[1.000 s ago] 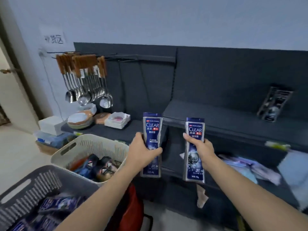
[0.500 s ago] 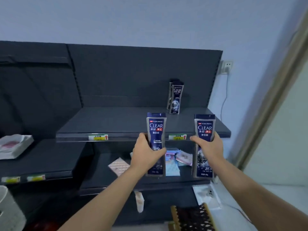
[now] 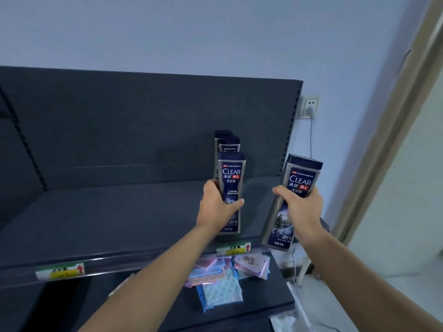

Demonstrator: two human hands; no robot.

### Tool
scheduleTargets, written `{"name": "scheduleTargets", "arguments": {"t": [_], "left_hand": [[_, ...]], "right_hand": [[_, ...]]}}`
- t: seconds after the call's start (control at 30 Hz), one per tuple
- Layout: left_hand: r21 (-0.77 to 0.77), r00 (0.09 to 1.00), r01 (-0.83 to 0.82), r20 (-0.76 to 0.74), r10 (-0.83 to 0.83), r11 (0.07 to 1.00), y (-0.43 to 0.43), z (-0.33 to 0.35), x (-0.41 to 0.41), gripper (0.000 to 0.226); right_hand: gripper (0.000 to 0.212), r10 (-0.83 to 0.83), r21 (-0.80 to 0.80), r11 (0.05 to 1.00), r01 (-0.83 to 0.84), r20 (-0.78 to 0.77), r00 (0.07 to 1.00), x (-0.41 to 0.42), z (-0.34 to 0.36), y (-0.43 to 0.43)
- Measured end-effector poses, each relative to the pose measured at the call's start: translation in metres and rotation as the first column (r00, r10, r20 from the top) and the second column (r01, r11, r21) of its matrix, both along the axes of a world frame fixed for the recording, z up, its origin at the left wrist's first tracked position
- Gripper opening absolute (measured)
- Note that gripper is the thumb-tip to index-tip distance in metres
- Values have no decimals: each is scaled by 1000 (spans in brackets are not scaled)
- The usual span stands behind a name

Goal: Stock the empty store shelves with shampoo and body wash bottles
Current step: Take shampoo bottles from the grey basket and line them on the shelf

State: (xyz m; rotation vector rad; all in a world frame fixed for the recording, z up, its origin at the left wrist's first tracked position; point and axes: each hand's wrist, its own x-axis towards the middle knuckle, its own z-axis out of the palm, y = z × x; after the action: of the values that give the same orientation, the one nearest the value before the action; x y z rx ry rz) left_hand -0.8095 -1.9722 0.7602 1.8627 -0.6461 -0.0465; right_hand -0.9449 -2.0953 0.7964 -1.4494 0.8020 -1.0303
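1. Bottles of shampoo are in both hands, one each. The left bottle (image 3: 231, 173) stands straight up over the top shelf (image 3: 119, 224). It is just in front of two more bottles (image 3: 229, 142) that already stand there, at its 12 o'clock. I cannot tell if its bottom touches the shelf yet.
2. The right bottle (image 3: 300, 180) is at 3 o'clock from the left one. It tips, with its cap leaning to 1 o'clock. Its bottom hangs past the front edge of the shelf.
3. The left hand (image 3: 217, 209) is curled tight round the middle of its bottle. The right hand (image 3: 299, 209) is wrapped round its bottle the same way.
4. A moment ago both bottles were lower, in front of the shelf edge, and the shelf looked farther off. Now the person has come close, and the left bottle has gone up and over the shelf. The right bottle was straight then, and now it tips.
5. I think the left bottle is about to go down in the row, and the right one goes next. Only two bottles stand on this shelf, so lots of work is left.
6. A price tag (image 3: 233, 249) is on the shelf edge, at 6 o'clock from the left bottle. Soft coloured packets (image 3: 223, 281) lie on the lower shelf below that. A wall plug (image 3: 310, 107) is up at 1 o'clock.
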Motion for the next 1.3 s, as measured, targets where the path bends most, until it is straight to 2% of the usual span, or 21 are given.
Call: {"name": "scheduleTargets", "arguments": {"t": [0.23,0.4,0.63,0.87,1.07,1.3], "left_hand": [[-32,999,17,-33,-18,999,-55,-19,57,58],[-32,997,32,72,-30,999,-65,-24,69,60],[-7,990,68,125,-66,998,-74,-32,79,87],[54,988,133,73,-137,990,-67,-41,90,68],[171,970,228,45,-239,958,-55,-44,103,32],[215,971,223,36,-236,951,-51,-39,110,28]], "right_hand": [[37,18,-56,998,-24,-114,993,55,-9,-35],[33,69,-49,996,-75,-121,990,77,-26,-42],[39,174,-60,981,-183,-128,976,90,-30,-45],[41,274,-48,957,-286,-169,947,97,-36,-41],[45,309,-121,933,-338,-208,928,121,-39,-16],[55,306,-119,938,-324,-151,940,128,-42,1]]}}
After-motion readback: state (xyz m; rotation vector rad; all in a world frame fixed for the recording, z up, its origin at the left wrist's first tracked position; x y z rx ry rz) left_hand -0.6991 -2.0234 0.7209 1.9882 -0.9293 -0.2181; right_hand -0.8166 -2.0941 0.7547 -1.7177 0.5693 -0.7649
